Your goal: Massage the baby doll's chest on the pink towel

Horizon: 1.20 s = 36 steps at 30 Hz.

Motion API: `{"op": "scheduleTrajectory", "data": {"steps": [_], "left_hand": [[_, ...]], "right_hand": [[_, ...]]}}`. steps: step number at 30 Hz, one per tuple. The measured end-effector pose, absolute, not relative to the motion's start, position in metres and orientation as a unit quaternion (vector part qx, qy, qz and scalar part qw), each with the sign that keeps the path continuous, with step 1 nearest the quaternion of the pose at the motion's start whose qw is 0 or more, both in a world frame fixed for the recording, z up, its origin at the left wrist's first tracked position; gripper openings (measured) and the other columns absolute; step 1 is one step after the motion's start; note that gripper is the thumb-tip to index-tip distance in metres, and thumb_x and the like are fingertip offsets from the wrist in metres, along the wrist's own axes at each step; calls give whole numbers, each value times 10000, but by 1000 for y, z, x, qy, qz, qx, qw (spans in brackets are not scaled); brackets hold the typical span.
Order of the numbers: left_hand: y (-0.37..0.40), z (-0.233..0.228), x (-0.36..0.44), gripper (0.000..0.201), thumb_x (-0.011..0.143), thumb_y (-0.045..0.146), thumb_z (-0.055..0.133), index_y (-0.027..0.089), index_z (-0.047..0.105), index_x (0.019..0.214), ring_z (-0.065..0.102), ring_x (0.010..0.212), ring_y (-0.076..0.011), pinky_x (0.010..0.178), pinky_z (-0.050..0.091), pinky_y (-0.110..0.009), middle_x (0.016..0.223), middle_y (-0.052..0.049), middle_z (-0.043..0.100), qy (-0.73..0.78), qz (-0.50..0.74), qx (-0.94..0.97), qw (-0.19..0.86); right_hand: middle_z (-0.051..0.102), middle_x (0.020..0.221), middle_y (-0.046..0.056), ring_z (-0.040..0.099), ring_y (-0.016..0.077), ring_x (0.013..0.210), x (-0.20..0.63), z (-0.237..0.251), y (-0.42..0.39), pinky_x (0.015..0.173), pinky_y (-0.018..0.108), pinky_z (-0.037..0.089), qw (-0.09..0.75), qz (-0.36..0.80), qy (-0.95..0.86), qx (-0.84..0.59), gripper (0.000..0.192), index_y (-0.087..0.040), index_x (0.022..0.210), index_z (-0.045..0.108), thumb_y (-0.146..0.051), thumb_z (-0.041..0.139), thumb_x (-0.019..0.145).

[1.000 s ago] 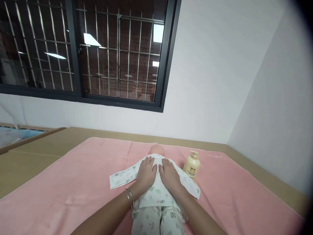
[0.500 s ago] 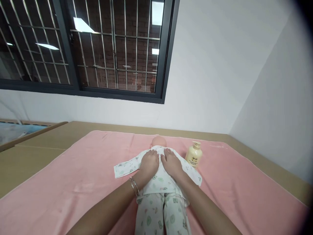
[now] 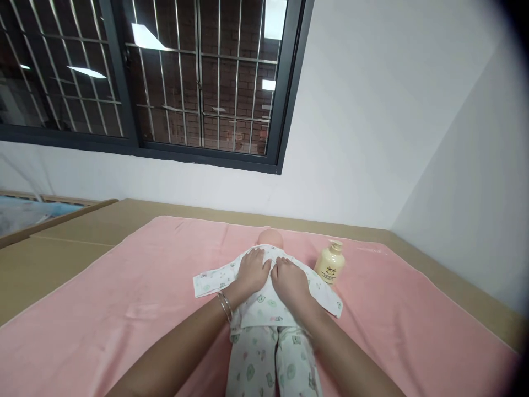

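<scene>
Doll [image 3: 270, 309] in printed white baby clothes lies on the pink towel [image 3: 124, 309] in front of you, its bare head [image 3: 270, 239] pointing toward the wall. Your left hand [image 3: 253, 271] and right hand [image 3: 291, 281] rest flat on its torso, side by side, fingers open, gripping nothing. Near its right sleeve stands a cream pump bottle [image 3: 329, 262].

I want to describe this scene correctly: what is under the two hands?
Both the left hand and the right hand lie flat on the doll, on its printed white shirt. The doll's body under the shirt is covered; only its head shows.
</scene>
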<state>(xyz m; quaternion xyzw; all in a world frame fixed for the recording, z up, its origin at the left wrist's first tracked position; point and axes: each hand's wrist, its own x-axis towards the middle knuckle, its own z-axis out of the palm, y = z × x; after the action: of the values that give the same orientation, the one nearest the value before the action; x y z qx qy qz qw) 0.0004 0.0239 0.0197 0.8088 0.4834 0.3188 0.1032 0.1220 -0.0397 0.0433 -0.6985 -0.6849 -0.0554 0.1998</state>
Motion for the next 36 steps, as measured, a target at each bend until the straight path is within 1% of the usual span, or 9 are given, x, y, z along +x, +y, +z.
{"op": "scheduleTrajectory", "data": {"steps": [3, 5, 8, 11, 19, 23, 30, 33, 36], "left_hand": [[26, 14, 1, 496, 923, 382, 390, 152, 464, 1357, 348, 1388, -278, 1164, 244, -464, 1454, -132, 443, 486, 323, 805, 110], [25, 11, 2, 503, 926, 377, 380, 144, 455, 1366, 336, 1395, -279, 1170, 231, -470, 1465, -133, 428, 489, 327, 801, 108], [24, 8, 3, 495, 927, 369, 373, 119, 487, 1340, 365, 1373, -283, 1169, 236, -470, 1446, -144, 451, 485, 336, 802, 94], [23, 7, 2, 485, 931, 367, 372, 115, 508, 1322, 406, 1344, -277, 1161, 260, -457, 1415, -139, 489, 482, 345, 801, 83], [22, 6, 1, 463, 931, 354, 385, 118, 530, 1302, 437, 1317, -271, 1151, 283, -443, 1386, -134, 520, 478, 359, 798, 79], [18, 9, 1, 443, 944, 347, 374, 120, 538, 1288, 458, 1300, -276, 1131, 316, -450, 1370, -135, 535, 481, 347, 803, 49], [0, 19, 5, 367, 956, 216, 321, 121, 673, 1000, 607, 1096, -267, 984, 466, -435, 1121, -151, 672, 478, 308, 818, -79], [1, 19, 5, 343, 948, 218, 351, 129, 666, 1050, 592, 1128, -260, 1000, 464, -428, 1156, -132, 667, 482, 316, 814, -70], [9, 18, 3, 359, 940, 248, 379, 122, 614, 1181, 536, 1221, -265, 1062, 419, -440, 1266, -129, 615, 487, 316, 814, -30]], "right_hand": [[658, 1023, 168, 623, 275, 975, 119, 44, -43, 826, 362, 455, 188, -52, -686, -701, 363, -109, 1041, 629, -258, 308, 961], [639, 1117, 169, 589, 272, 1076, 123, 42, -39, 894, 360, 439, 208, -43, -691, -691, 371, -111, 1095, 622, -263, 312, 959], [510, 1358, 169, 426, 257, 1302, 134, 34, -28, 1065, 351, 328, 252, -12, -695, -673, 441, -84, 1291, 538, -278, 347, 944], [426, 1439, 161, 328, 242, 1373, 143, 26, -20, 1132, 347, 238, 277, 13, -696, -663, 516, -58, 1383, 457, -305, 351, 942], [428, 1439, 157, 331, 240, 1369, 143, 18, -19, 1142, 352, 218, 292, 1, -696, -656, 519, -56, 1386, 457, -304, 328, 949], [431, 1435, 165, 339, 245, 1363, 143, 19, -18, 1137, 355, 226, 295, 4, -696, -655, 519, -51, 1383, 461, -300, 334, 946], [430, 1440, 148, 328, 241, 1372, 152, 20, -12, 1139, 349, 230, 297, 40, -707, -641, 536, -64, 1395, 448, -279, 374, 910], [408, 1454, 155, 309, 257, 1382, 152, 23, -13, 1139, 356, 221, 280, 33, -710, -646, 551, -47, 1406, 427, -233, 368, 891], [472, 1399, 171, 374, 282, 1339, 143, 30, -22, 1105, 370, 271, 264, 1, -695, -668, 513, -50, 1364, 476, -230, 362, 897]]}}
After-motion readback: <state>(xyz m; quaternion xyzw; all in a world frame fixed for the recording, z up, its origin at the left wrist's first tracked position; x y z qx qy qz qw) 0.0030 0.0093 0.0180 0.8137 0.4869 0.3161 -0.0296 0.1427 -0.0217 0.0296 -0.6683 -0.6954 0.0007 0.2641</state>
